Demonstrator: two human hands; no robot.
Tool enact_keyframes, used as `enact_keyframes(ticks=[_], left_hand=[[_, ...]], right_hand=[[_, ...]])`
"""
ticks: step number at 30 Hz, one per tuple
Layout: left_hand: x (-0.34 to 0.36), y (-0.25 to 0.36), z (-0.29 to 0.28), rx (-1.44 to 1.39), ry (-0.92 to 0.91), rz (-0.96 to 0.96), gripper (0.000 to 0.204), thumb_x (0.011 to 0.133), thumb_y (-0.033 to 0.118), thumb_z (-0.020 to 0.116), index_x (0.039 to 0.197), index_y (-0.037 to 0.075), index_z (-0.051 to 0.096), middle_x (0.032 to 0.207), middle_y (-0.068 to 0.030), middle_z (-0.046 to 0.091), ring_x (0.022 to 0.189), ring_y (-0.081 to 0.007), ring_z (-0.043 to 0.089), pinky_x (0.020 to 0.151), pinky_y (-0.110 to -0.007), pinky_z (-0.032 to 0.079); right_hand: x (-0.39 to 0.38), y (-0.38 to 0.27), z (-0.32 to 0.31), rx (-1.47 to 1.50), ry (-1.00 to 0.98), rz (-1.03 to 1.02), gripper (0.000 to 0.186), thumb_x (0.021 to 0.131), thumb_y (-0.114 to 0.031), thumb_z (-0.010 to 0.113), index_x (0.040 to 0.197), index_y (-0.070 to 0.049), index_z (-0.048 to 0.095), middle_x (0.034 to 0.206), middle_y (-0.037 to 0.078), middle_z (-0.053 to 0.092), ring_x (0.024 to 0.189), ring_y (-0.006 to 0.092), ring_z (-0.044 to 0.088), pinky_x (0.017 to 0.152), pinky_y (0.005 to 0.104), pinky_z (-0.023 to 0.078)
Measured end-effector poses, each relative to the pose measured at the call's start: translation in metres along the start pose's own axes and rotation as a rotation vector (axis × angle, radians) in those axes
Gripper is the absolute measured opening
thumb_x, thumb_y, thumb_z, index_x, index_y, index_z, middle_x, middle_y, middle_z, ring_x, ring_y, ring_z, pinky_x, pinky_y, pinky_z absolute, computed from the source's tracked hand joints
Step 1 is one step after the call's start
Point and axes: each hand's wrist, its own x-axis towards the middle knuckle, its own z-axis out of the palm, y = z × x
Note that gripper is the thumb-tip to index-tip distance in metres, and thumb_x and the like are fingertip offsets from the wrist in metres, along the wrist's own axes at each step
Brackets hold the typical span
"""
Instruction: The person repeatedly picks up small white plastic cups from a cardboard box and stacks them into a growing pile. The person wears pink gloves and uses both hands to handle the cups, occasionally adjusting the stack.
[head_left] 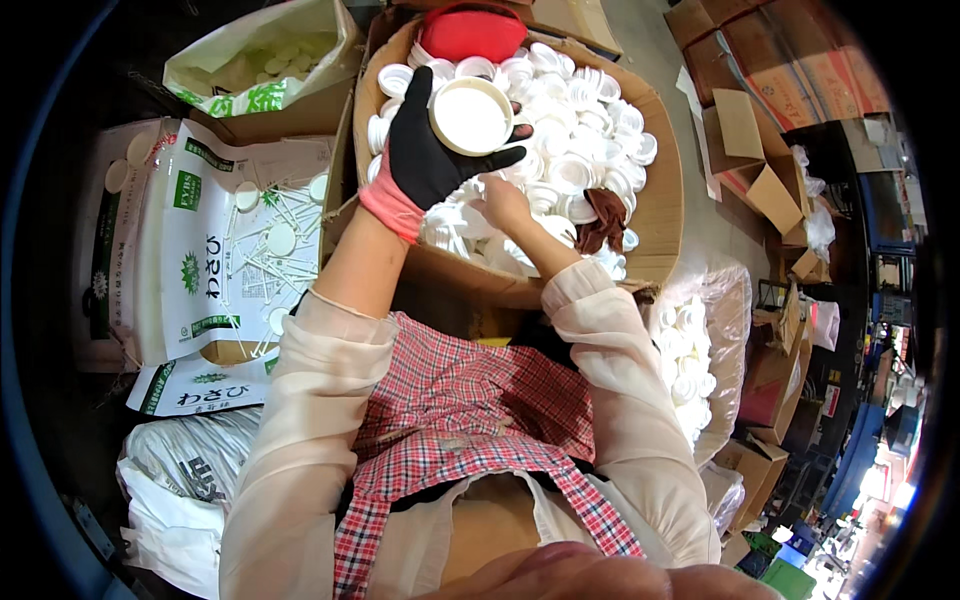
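Observation:
A cream-coloured round plastic lid (471, 116) with a raised rim rests in my left hand (425, 150), which wears a black glove with a pink cuff. The gloved fingers wrap around the lid's edge, above a large cardboard box (655, 235) heaped with white plastic lids (570, 172). My bare right hand (503, 206) reaches in among the white lids, just below the left thumb. Its fingers look drawn together, and their tips are partly hidden, so what they hold does not show.
A red pouch (472, 36) lies at the box's far edge, and a brown cloth (603, 220) on the lids at right. To the left are a white bag of pale pieces (265, 65) and printed sheets (215, 250) with thin white sticks. Another lid-filled bag (685, 365) stands right.

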Motion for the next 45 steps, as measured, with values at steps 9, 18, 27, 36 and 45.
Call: enact_keyframes(ticks=[9, 18, 27, 36, 45], left_hand=[[-0.008, -0.004, 0.007, 0.054, -0.138, 0.032, 0.057, 0.098, 0.035, 0.048, 0.137, -0.005, 0.035, 0.135, -0.024, 0.049, 0.121, -0.0369, 0.053, 0.096, -0.043, 0.048], [-0.002, -0.04, 0.012, 1.363, -0.077, 0.607, 0.07, 0.072, 0.001, 0.078, 0.13, -0.005, 0.04, 0.117, -0.0154, 0.063, 0.103, -0.0226, 0.064, 0.084, -0.033, 0.053], [-0.008, -0.032, 0.0, 1.324, -0.15, 0.238, 0.099, 0.067, -0.001, 0.081, 0.146, -0.003, 0.02, 0.126, -0.0152, 0.055, 0.107, -0.0228, 0.058, 0.089, -0.036, 0.051], [0.01, -0.073, 0.028, 0.989, -0.097, 0.419, 0.063, 0.09, 0.007, 0.06, 0.145, 0.003, 0.03, 0.143, -0.0082, 0.039, 0.133, -0.0176, 0.036, 0.104, -0.032, 0.037], [0.01, -0.057, 0.011, 0.7, -0.177, 0.013, 0.06, 0.1, 0.05, 0.034, 0.14, 0.006, 0.039, 0.133, -0.0186, 0.051, 0.12, -0.0296, 0.054, 0.089, -0.043, 0.052]], right_hand=[[-0.058, -0.014, -0.106, 0.181, 0.542, -0.448, 0.017, 0.078, -0.003, 0.067, 0.093, -0.01, 0.067, 0.121, 0.015, 0.052, 0.092, 0.032, 0.063, 0.072, 0.0392, 0.053], [-0.1, 0.001, -0.148, 1.756, 0.123, -0.306, 0.059, 0.082, -0.006, 0.067, 0.134, -0.004, 0.039, 0.138, 0.019, 0.043, 0.122, 0.0299, 0.05, 0.097, 0.0446, 0.048], [-0.13, -0.003, -0.159, -0.215, 0.429, -0.768, 0.05, 0.068, 0.007, 0.061, 0.117, -0.004, 0.061, 0.133, 0.008, 0.053, 0.114, 0.031, 0.053, 0.091, 0.0396, 0.047], [-0.145, -0.024, -0.173, 0.602, 0.216, -0.643, 0.062, 0.066, 0.0, 0.069, 0.127, -0.005, 0.056, 0.127, 0.012, 0.046, 0.114, 0.0269, 0.053, 0.095, 0.035, 0.044], [-0.149, -0.011, -0.187, 0.744, 0.554, -0.667, 0.068, 0.064, 0.003, 0.078, 0.128, -0.005, 0.055, 0.124, 0.013, 0.049, 0.114, 0.0263, 0.051, 0.097, 0.0331, 0.042]])
